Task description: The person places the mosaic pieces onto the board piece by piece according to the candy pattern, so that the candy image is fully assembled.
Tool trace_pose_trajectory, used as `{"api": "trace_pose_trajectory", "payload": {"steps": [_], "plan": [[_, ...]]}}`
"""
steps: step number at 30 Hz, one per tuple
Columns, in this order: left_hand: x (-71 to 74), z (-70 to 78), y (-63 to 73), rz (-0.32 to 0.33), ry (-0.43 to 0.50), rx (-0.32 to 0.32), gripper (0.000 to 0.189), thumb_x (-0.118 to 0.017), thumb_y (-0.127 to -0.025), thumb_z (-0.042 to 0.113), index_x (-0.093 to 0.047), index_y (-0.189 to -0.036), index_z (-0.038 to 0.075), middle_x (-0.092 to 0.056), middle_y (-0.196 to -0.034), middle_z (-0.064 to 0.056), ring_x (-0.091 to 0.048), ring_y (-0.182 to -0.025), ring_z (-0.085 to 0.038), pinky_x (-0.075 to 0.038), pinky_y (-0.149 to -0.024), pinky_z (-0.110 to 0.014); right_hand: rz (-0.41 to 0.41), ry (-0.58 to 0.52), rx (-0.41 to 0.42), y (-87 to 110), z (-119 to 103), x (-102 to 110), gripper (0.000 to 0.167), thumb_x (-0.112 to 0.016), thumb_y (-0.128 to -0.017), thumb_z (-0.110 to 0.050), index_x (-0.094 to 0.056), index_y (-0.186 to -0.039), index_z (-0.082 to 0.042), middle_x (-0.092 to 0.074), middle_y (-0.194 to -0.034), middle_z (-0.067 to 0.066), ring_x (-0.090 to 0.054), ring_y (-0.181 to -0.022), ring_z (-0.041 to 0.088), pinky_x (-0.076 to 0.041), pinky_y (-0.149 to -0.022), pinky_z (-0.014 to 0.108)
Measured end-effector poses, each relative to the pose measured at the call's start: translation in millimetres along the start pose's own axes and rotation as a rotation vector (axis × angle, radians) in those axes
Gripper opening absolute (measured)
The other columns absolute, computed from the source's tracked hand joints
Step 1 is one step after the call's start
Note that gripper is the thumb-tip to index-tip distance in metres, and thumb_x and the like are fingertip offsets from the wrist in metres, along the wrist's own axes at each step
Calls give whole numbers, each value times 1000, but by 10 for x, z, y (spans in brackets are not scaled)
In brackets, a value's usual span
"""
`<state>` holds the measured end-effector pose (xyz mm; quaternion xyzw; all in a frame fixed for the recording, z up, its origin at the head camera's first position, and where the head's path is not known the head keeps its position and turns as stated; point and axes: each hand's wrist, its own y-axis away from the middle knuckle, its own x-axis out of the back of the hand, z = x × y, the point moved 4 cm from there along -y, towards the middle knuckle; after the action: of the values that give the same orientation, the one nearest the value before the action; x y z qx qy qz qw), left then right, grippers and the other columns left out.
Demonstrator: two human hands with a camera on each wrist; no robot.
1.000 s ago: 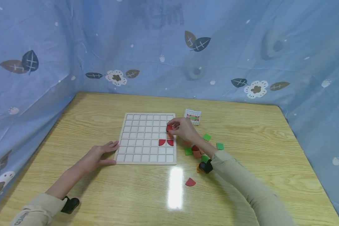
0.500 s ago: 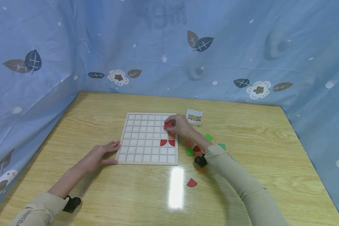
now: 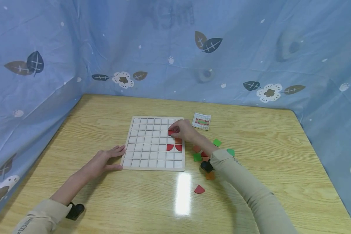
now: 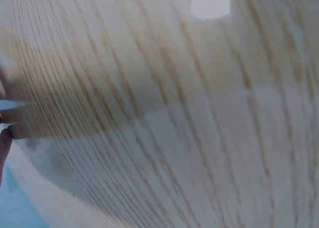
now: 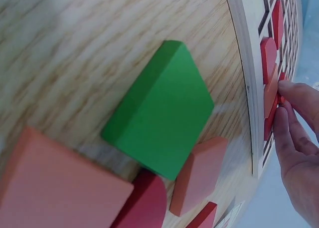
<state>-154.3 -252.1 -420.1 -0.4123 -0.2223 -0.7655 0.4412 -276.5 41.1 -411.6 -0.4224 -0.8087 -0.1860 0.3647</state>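
Observation:
A pale wooden grid board [image 3: 143,154] lies on the table. My left hand [image 3: 105,161] rests at its left edge with extended fingers; the left wrist view shows only a sliver of fingers. Over the board's right side, my right hand [image 3: 186,130] pinches a red piece [image 3: 171,133] between thumb and fingers, at a cell one column in from the right edge. Below it, an orange square tile [image 3: 178,141] and two red quarter-circle tiles [image 3: 170,148] sit in cells. The right wrist view shows another red tile [image 5: 269,124] beyond the orange one, near my fingers [image 5: 283,130].
Loose green, orange and red tiles lie right of the board, including a green tile [image 3: 217,142] and an orange tile [image 3: 210,175]. A lone red quarter-circle [image 3: 199,189] lies nearer the front. Behind them is a printed pattern card [image 3: 201,121]. Blue cloth [image 3: 169,42] hangs behind the table.
My right hand has shifted left with the red piece, from the rightmost column to the column beside it. The head view has drifted slightly; my left hand stays on the board's edge.

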Motion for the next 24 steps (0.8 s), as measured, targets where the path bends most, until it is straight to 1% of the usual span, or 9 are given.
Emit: {"api": "trace_pose_trajectory", "payload": {"steps": [9,12,17,20,24], "plan": [[2,4,-8,-1,0,-2,68,-77,-78,21,-49,-133,-9,-44,-140,-25,-38,-130,-45,-36,-100,-57,-6,-6,3,1,10,7,25,-73,-85,-6,-72,-109,1,-69,-104,13,-66,-91,23,-55,-78,28],[2,-5,-7,-3,1,2,68,-77,-78,21,-50,-133,-9,-43,-140,-25,-37,-130,-46,-35,-100,-59,0,23,33,12,-3,14,23,-73,-85,-7,-73,-107,0,-70,-103,12,-67,-89,21,-55,-76,28],[3,-8,-7,0,6,-4,68,-77,-78,19,-49,-133,-10,-43,-140,-27,-36,-130,-48,-35,-100,-60,43,50,103,41,-26,17,18,-74,-85,-7,-74,-101,1,-71,-95,13,-67,-82,21,-55,-71,27],[2,-7,-11,2,0,-8,68,-77,-78,19,-49,-133,-10,-43,-140,-27,-37,-129,-48,-35,-100,-60,61,7,94,57,-19,5,18,-74,-84,-7,-73,-100,2,-71,-95,14,-67,-82,22,-55,-71,27],[2,-6,-11,1,4,-5,68,-77,-78,19,-49,-133,-9,-43,-140,-27,-37,-130,-48,-35,-100,-60,74,-54,51,74,6,-3,19,-72,-85,-6,-72,-103,2,-71,-99,14,-68,-89,23,-56,-76,29]]}}
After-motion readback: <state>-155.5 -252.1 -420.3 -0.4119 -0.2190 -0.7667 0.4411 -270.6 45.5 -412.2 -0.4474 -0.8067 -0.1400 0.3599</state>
